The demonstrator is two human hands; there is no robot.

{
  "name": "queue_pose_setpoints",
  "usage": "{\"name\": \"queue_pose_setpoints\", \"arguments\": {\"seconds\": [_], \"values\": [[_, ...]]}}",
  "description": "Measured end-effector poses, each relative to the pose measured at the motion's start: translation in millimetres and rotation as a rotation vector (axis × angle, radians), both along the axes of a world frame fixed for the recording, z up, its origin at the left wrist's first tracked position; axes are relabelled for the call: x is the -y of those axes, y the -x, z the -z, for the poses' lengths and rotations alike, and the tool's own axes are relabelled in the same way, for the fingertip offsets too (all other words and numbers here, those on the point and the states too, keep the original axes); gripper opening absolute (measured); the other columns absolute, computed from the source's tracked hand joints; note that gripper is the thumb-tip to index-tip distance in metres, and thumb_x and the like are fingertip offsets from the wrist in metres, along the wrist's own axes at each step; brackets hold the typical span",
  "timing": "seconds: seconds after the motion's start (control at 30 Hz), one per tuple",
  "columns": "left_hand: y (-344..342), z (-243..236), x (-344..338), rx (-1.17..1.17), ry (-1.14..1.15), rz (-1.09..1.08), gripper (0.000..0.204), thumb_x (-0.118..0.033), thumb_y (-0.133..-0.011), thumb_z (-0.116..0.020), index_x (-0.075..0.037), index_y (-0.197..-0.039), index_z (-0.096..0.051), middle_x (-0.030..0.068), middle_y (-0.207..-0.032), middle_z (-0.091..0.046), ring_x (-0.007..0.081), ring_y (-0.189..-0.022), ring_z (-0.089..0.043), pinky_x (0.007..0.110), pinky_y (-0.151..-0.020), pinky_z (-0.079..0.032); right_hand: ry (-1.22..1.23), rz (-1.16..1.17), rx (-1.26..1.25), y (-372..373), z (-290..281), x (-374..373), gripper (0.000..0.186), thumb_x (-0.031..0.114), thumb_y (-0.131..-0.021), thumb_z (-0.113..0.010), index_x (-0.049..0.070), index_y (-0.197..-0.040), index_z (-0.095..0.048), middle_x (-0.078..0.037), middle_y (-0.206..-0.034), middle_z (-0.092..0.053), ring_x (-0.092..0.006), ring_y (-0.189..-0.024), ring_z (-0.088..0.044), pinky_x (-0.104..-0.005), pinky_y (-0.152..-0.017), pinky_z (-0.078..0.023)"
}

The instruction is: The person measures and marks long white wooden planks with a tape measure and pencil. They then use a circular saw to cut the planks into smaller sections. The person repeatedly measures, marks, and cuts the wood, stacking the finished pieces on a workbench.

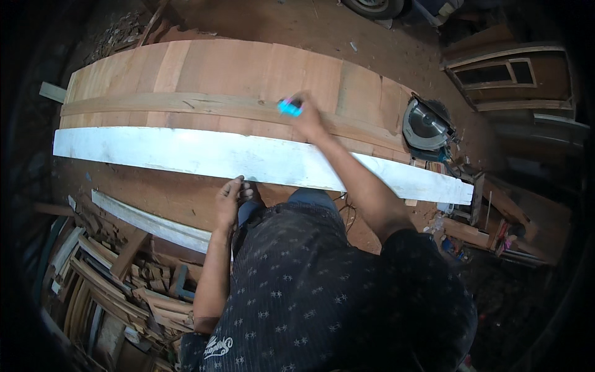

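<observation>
Pinching a small, light, rigid blue marker (289, 106) in right hand (308, 121) fingertips near its tip over wooden strip (186, 102); left hand (229, 201), fingers loosely curled, rests on white plank (155, 149) edge.

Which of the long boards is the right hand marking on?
The bare narrow wooden strip, behind the white-painted board; the right hand holds a blue marker there.

Dim workshop, reddish dirt floor (297, 25)

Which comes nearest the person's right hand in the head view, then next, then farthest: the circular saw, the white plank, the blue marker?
From the right hand:
1. Blue marker, held in its fingers.
2. White plank, just below the hand.
3. Circular saw, off to the right.
</observation>
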State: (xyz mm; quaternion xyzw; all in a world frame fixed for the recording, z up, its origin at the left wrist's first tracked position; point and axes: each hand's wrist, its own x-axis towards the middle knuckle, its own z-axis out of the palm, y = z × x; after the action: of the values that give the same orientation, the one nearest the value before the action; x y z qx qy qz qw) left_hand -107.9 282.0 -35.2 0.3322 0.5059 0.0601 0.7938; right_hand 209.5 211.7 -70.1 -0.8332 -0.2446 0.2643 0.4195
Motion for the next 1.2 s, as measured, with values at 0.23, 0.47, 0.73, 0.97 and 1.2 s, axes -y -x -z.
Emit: {"name": "queue_pose_setpoints", "arguments": {"seconds": [0.23,0.47,0.73,0.97,1.2], "values": [[26.8,-17.8,-99.4,0.074,0.104,0.141,0.033,-0.032,-0.104,-0.062,0.0,-0.11,-0.068,0.0063,-0.092,-0.069,0.0143,-0.082,-0.067,0.03,-0.078,-0.057,0.135,-0.437,-0.321,188.3,-86.0,-62.6,0.055,0.043,-0.089,-0.072,0.0,-0.115,-0.049,-0.028,-0.099,-0.068,-0.0403,-0.094,-0.069,-0.0456,-0.085,-0.053],[-7.1,-22.8,-163.3,-0.001,-0.169,0.491,0.032,-0.032,-0.104,-0.061,0.0,-0.11,-0.068,0.006,-0.097,-0.067,0.0143,-0.09,-0.064,0.031,-0.083,-0.054,0.076,-0.291,-0.291,192.8,-86.8,-28.5,0.06,0.047,-0.094,-0.066,0.007,-0.138,-0.054,-0.027,-0.124,-0.064,-0.0408,-0.115,-0.063,-0.0455,-0.099,-0.05],[-174.2,36.5,-104.2,0.251,-0.9,1.116,0.042,-0.036,-0.101,-0.061,0.001,-0.12,-0.069,0.022,-0.118,-0.069,0.0299,-0.107,-0.068,0.039,-0.095,-0.052,0.09,0.633,-0.281,225.6,-60.1,150.6,0.038,0.033,-0.099,-0.066,0.004,-0.124,-0.066,-0.012,-0.098,-0.07,-0.02,-0.09,-0.065,-0.0347,-0.082,-0.052],[-230.9,57.6,9.1,0.232,-1.156,1.722,0.048,-0.039,-0.096,-0.063,-0.012,-0.136,-0.063,0.0193,-0.13,-0.065,0.036,-0.12,-0.061,0.046,-0.107,-0.045,0.193,0.938,-0.233,233.9,-52.8,184.5,0.037,0.03,-0.099,-0.066,0.0,-0.121,-0.067,-0.007,-0.085,-0.065,-0.016,-0.079,-0.058,-0.0326,-0.074,-0.048],[-241.9,75.4,10.9,0.279,-1.049,1.738,0.059,-0.043,-0.093,-0.069,-0.006,-0.138,-0.061,0.0231,-0.133,-0.062,0.0384,-0.127,-0.055,0.044,-0.112,-0.04,0.258,0.958,-0.194,245.9,-42.2,193.5,0.043,0.039,-0.096,-0.067,0.005,-0.122,-0.067,-0.015,-0.092,-0.069,-0.0274,-0.084,-0.066,-0.0392,-0.08,-0.052]]}}
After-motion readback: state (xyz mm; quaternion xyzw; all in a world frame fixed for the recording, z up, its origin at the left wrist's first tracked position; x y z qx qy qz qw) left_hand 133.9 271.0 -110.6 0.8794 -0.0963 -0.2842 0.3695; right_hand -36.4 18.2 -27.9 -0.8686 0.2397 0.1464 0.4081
